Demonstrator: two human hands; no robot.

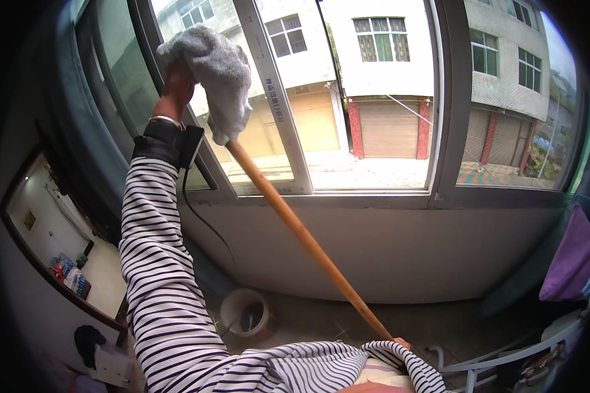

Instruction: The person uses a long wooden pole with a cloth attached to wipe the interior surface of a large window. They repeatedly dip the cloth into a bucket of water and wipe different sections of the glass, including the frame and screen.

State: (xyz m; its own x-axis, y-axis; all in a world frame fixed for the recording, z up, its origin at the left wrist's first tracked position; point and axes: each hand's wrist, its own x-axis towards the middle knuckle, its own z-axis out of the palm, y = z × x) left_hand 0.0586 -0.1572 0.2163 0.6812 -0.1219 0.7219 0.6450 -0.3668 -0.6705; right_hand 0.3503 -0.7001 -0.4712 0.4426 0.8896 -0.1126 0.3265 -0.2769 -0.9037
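Observation:
My left hand (pixel 179 86) is raised at the upper left, its fingers largely hidden behind a damp-looking grey cloth (pixel 216 64) that it grips. The cloth hangs over the upper end of a long wooden pole (pixel 305 238). Slanting down to the right, the pole reaches my right hand (pixel 402 343) beside my body. Only a little of that hand shows past the striped sleeve; it holds the pole's lower part. Behind the cloth stands a sliding window, its grey frame (pixel 270 88) bearing printed writing. On my left wrist are a bangle (pixel 167 120) and a black strapped device (pixel 191 145) with a cable.
A whitish bucket (pixel 246 314) stands on the tiled floor (pixel 319 324) below the window wall. A light-coloured metal rack (pixel 511 361) is at the lower right, with purple cloth (pixel 570 260) hanging above. At left, a dark-framed mirror or opening (pixel 44 231) shows a room.

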